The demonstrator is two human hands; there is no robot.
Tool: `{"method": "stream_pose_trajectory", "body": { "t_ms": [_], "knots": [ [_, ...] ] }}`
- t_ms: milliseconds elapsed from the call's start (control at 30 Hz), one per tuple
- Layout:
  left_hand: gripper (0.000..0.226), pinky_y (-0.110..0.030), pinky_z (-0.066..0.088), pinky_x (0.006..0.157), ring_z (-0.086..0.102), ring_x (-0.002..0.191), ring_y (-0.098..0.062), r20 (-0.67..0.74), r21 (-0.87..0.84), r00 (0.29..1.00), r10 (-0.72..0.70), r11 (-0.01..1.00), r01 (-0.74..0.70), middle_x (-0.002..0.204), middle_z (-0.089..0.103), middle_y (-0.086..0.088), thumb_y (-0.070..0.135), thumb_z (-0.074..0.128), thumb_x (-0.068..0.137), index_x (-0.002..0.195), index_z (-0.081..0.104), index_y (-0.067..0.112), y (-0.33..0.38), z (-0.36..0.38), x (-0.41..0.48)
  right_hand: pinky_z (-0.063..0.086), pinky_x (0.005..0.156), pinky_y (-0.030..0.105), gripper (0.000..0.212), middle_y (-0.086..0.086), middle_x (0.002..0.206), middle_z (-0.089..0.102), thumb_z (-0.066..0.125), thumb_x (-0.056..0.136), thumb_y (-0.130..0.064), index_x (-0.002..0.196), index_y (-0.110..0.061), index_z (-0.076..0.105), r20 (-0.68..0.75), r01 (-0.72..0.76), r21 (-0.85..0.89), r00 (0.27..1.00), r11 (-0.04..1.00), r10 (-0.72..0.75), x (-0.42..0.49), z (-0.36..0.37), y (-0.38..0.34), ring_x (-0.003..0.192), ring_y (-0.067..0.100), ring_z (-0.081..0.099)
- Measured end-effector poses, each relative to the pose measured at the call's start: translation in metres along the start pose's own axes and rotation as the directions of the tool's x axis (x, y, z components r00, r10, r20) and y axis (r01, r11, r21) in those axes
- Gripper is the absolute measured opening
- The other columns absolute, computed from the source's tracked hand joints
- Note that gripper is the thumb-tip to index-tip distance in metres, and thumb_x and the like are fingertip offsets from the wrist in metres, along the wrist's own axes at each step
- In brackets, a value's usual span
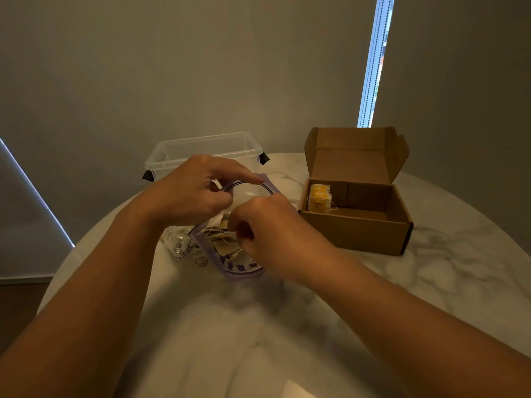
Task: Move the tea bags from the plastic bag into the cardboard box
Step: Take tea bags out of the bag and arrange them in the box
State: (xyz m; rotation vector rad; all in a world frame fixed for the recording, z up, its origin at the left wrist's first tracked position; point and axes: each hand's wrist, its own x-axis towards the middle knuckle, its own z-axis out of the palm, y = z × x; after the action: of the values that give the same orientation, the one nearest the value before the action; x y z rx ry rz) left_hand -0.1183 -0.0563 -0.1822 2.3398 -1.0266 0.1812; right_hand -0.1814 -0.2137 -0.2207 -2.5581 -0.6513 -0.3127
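A clear plastic bag (207, 254) with a purple zip rim lies on the marble table, its mouth held wide. My left hand (195, 191) pinches the far side of the rim. My right hand (267, 228) reaches into the mouth, its fingers curled round a tea bag (227, 242) and its string. More tea bags show through the plastic. The brown cardboard box (356, 231) stands open at the right, lid flap up, with a few yellow tea bags (319, 201) stacked upright in its left end.
A clear plastic tub (201, 150) with black clips stands just behind the bag and my left hand. The round marble table (287, 326) has its edge close behind the box. A wall and a window blind lie beyond.
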Motion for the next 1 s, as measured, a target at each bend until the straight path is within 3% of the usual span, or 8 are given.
{"method": "stream_pose_trajectory", "body": {
  "t_ms": [200,400,500,600,767,867,1000],
  "knots": [
    [0.059,-0.028,0.054,0.078,0.06,0.105,-0.006,-0.01,0.018,1.0,0.016,1.0,-0.016,0.122,0.064,0.016,0.013,0.048,0.071,0.121,0.067,0.037,-0.002,-0.001,0.0,0.048,0.069,0.03,0.03,0.009,0.105,0.059,0.069,0.087,-0.006,0.116,-0.014,0.066,0.022,-0.034,-0.103,0.999,0.994,0.036,0.017,0.02,0.0,0.082,0.022,0.055],
    [0.06,-0.018,0.047,0.077,0.057,0.109,-0.001,-0.007,0.016,1.0,0.027,1.0,-0.027,0.121,0.064,0.019,0.012,0.048,0.07,0.119,0.067,0.039,0.001,-0.001,0.0,0.05,0.068,0.031,0.021,0.01,0.1,0.063,0.067,0.088,-0.01,0.109,-0.014,0.072,-0.037,0.013,-0.114,0.999,0.993,-0.017,0.023,0.034,-0.002,0.081,0.025,0.061],
    [0.058,-0.029,0.055,0.079,0.059,0.108,-0.007,-0.023,0.025,0.999,0.026,0.999,-0.026,0.122,0.065,0.015,0.014,0.048,0.071,0.117,0.065,0.045,0.0,-0.002,-0.001,0.045,0.068,0.028,0.018,0.008,0.099,0.063,0.066,0.089,-0.01,0.105,-0.013,0.072,-0.048,0.041,-0.122,0.998,0.992,-0.047,0.018,0.031,-0.003,0.081,0.022,0.058],
    [0.057,-0.042,0.058,0.076,0.063,0.101,-0.008,-0.04,0.034,0.999,0.018,0.999,-0.017,0.118,0.067,0.015,0.013,0.05,0.074,0.117,0.066,0.046,-0.001,-0.002,-0.001,0.052,0.075,0.031,0.018,0.007,0.105,0.061,0.065,0.089,-0.011,0.107,-0.012,0.071,-0.066,0.048,-0.092,0.996,0.995,-0.054,0.011,0.021,-0.001,0.09,0.023,0.059],
    [0.055,-0.023,0.053,0.065,0.062,0.085,-0.005,-0.033,0.012,0.999,0.032,0.999,-0.032,0.114,0.066,0.015,0.004,0.054,0.081,0.122,0.064,0.039,-0.001,-0.001,0.0,0.053,0.078,0.03,0.015,0.004,0.103,0.065,0.065,0.091,-0.016,0.103,-0.014,0.072,-0.108,0.064,-0.024,0.992,0.998,-0.066,-0.003,0.011,0.005,0.092,0.019,0.06],
    [0.062,-0.02,0.052,0.063,0.062,0.085,-0.004,-0.034,0.011,0.999,0.028,1.0,-0.027,0.115,0.066,0.01,-0.007,0.055,0.084,0.122,0.062,0.04,-0.001,-0.001,0.0,0.057,0.078,0.033,0.014,0.003,0.099,0.069,0.066,0.09,-0.017,0.102,-0.015,0.073,-0.144,0.054,0.052,0.988,0.997,-0.046,-0.01,0.011,0.008,0.089,0.015,0.063],
    [0.064,-0.022,0.052,0.064,0.062,0.083,-0.007,-0.036,0.009,0.999,0.021,1.0,-0.021,0.104,0.066,0.016,-0.009,0.055,0.082,0.122,0.064,0.039,-0.001,-0.002,-0.001,0.059,0.075,0.028,0.011,-0.001,0.092,0.071,0.069,0.089,-0.015,0.097,-0.016,0.075,-0.182,0.039,0.142,0.983,0.989,-0.013,-0.019,0.005,0.009,0.082,0.008,0.065]
  ]
}}
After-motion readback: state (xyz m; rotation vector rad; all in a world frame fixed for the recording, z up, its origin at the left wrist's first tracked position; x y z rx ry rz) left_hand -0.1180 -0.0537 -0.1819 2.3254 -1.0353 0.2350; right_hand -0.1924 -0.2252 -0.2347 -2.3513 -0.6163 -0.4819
